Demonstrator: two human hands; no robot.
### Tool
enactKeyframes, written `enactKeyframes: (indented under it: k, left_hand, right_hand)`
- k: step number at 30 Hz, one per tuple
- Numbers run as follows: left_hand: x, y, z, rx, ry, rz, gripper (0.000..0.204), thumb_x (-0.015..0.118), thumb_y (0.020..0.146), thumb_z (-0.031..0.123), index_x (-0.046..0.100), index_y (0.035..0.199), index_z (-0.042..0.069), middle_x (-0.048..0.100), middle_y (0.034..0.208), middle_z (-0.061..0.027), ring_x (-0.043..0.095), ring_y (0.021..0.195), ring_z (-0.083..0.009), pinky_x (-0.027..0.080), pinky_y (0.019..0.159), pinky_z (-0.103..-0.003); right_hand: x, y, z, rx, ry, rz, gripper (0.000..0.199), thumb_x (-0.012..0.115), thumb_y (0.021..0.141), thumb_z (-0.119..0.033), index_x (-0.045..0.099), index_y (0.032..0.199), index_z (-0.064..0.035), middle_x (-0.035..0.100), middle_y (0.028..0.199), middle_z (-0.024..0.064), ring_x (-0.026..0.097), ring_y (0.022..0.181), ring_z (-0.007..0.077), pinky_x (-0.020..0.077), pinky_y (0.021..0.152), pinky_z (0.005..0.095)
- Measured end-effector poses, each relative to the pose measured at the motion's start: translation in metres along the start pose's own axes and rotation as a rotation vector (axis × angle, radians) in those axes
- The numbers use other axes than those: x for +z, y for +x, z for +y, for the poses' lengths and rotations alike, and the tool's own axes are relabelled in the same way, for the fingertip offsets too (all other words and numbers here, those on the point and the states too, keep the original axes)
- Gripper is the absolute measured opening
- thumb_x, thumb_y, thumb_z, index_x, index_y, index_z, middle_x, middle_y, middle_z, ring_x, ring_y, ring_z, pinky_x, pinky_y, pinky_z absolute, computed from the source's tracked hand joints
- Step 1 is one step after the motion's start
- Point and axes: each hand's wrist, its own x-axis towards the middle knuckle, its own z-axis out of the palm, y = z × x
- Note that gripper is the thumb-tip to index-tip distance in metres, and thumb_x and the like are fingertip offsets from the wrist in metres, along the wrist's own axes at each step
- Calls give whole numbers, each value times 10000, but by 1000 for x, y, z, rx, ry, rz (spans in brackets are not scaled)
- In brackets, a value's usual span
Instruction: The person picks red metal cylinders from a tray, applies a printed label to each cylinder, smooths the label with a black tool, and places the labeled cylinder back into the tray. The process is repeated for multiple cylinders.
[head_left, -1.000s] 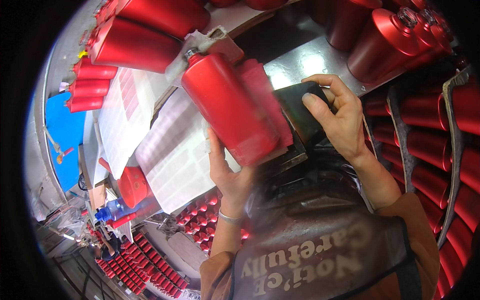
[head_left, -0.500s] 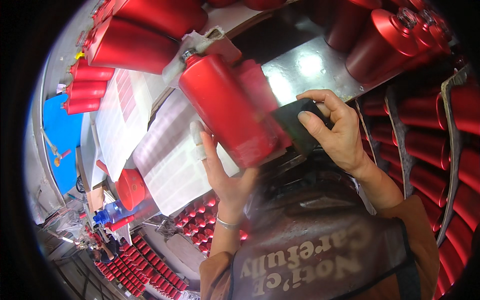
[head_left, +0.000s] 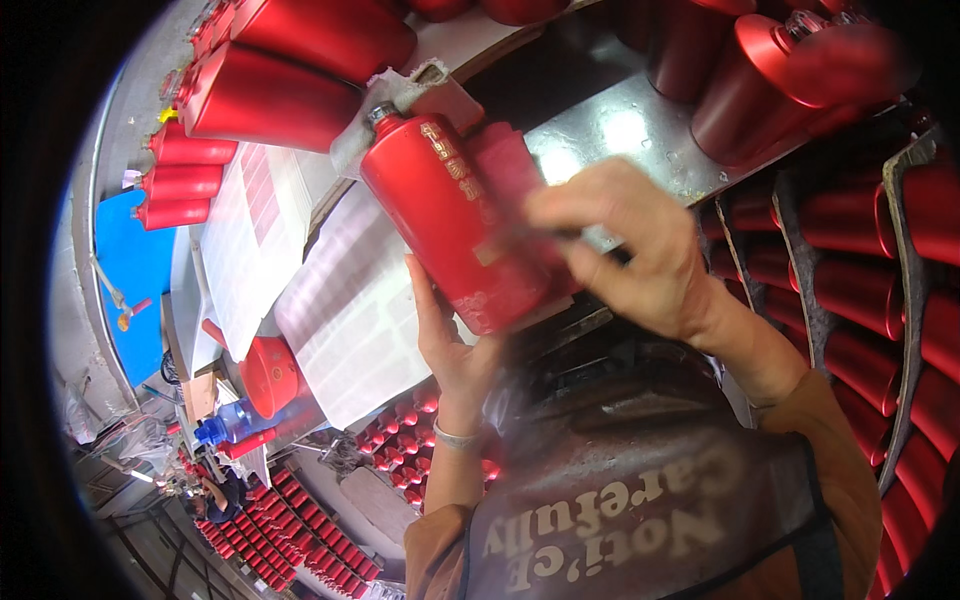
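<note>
A red bottle with a metal screw neck lies tilted in front of me, its neck against a pale padded rest. Gold characters and a pale pattern near the base show on its face. My left hand steadies the lower left side, thumb and a finger spread along it, other fingers hidden behind. Over the bottle's lower right side, my right hand is bent with fingertips drawn together, smeared by motion. Something dark shows at those fingertips, too blurred to name. A pinkish-red cloth-like piece lies beside the bottle.
White printed sheets lie to the left, near a red bucket and a blue plastic bottle. More red bottles stand at the back right. Racks of red bottles line the right. A blurred red shape is at upper right.
My right hand has moved left over the bottle; the black flat piece it held no longer shows clearly. Gold characters now show on the bottle. My left hand's wrapped finger has slipped from sight.
</note>
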Motion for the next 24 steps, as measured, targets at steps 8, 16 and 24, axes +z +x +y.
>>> enactKeyframes:
  k: [8, 16, 24]
  left_hand:
    - [0, 1, 1, 12, -14, 3, 1015, 785, 824, 75, 141, 1603, -21, 564, 1395, -197, 597, 1223, -242, 464, 1044, -367]
    - [-6, 0, -5, 27, 224, -48, 973, 752, 876, 93, 114, 1599, -33, 628, 1306, -215, 623, 1191, -268, 457, 1035, -364]
    - [-13, 0, -12, -19, 148, -102, 965, 721, 875, 28, 94, 1608, 3, 543, 1441, -220, 561, 1298, -280, 425, 1084, -365]
  right_hand:
    - [1, 7, -26, -142, 39, -8, 216, 700, 730, -34, 674, 942, -60, 674, 902, 80, 658, 792, 277, 547, 679, 378]
    - [-2, 9, -35, -115, 99, -176, 205, 708, 774, -81, 694, 977, -61, 676, 968, 55, 674, 863, 235, 554, 750, 357]
    - [-2, -7, -28, -102, 232, -214, 352, 680, 688, 97, 682, 1007, -51, 713, 939, 92, 681, 849, 275, 548, 769, 340]
